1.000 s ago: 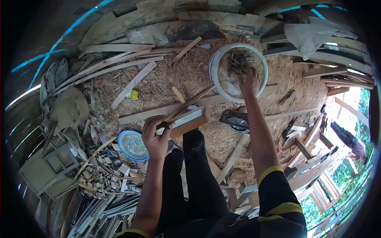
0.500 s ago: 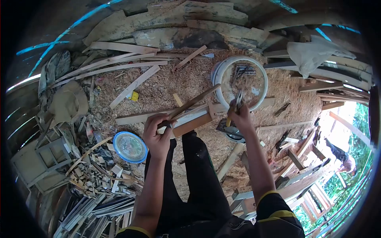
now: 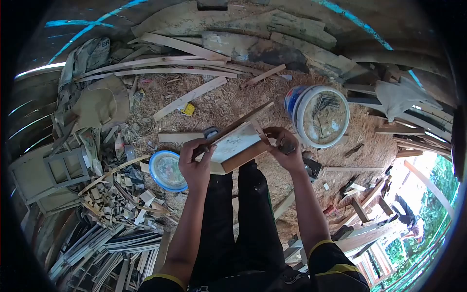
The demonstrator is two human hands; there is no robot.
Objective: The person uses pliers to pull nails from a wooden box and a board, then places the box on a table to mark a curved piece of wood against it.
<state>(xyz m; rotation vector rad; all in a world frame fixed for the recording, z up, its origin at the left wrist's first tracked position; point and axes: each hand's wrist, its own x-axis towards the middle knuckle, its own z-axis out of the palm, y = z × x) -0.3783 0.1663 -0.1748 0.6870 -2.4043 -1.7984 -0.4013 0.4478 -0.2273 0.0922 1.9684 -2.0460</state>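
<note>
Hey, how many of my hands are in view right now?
2. Your left hand is at the left end of the wooden box, your right hand at its right end.

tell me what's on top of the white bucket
Thin dark pieces, probably nails, lie on top of the white bucket, toward its far side. Anything beneath that surface is covered and cannot be seen.

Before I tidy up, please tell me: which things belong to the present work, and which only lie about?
For the job:
wooden box, in left hand and right hand
unclear dark object, in right hand
probably nail-like pieces on bucket

Apparently lying about:
yellow object
blue-rimmed round item
wood offcuts
</note>
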